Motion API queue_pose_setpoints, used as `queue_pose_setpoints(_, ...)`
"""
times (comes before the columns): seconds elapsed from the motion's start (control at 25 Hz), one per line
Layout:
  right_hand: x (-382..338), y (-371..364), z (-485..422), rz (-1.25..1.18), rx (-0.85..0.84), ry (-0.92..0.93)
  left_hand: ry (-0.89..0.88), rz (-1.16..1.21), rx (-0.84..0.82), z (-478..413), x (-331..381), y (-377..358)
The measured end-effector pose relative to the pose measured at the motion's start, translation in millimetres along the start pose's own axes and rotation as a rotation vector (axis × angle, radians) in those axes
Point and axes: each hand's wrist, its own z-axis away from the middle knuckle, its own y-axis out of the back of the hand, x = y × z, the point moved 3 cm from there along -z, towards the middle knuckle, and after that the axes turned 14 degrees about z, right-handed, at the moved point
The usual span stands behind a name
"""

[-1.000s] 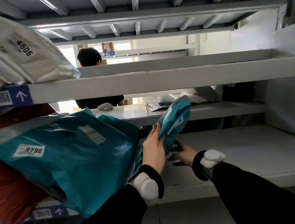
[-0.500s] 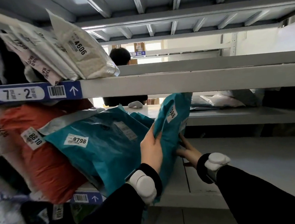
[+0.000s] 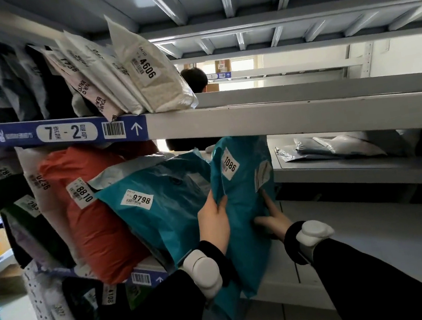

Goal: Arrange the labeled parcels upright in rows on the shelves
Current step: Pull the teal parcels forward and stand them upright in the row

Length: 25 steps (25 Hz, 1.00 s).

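- The left arm (image 3: 150, 317), in a black sleeve, reaches up from the lower left. A black band carrying the left wrist pod (image 3: 202, 272), white and rounded, sits at its wrist.
- The left hand (image 3: 213, 222) is raised with its back to the camera. It grips the left edge of the teal parcel (image 3: 241, 209), thumb curled onto the front.
- The right arm (image 3: 378, 280), also black-sleeved, comes in from the lower right, with the right wrist pod (image 3: 314, 235) on a like band.
- The right hand (image 3: 275, 221) sits slightly lower, near the left. Its fingers (image 3: 267, 203) are straight and spread against the parcel's right side, thumb pointing left.
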Motion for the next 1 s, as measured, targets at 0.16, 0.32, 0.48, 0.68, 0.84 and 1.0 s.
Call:
queue_pose_setpoints(0.16, -0.4, -9.0, -9.6, 0.025, -0.009, -0.009, 0.045, 0.007, 0.045, -2.1, -6.5, 13.6)
queue_pose_setpoints(0.32, -2.6, -12.9, -15.1, 0.185, -0.012, -0.009, 0.057, -0.073, 0.091, -5.8, -13.0, 27.8)
queue_pose_setpoints(0.48, -0.5, -16.8, -23.3, 0.279, -0.037, -0.004, 0.108, -0.137, 0.125, -4.7, -15.4, 39.5)
queue_pose_setpoints(0.68, -0.9, -28.4, -23.6, 0.302, -0.09, -0.019, 0.194, -0.101, 0.168, -3.5, -21.6, 49.0)
queue_pose_setpoints(0.84, 0.0, -33.5, -25.7, 0.309, -0.081, -0.005, 0.217, -0.089, 0.147, 1.1, -22.1, 50.8)
queue_pose_setpoints(1.0, 2.9, -34.4, -28.0, 0.335, -0.071, -0.005, 0.235, -0.101, 0.128, 11.8, -22.2, 49.3)
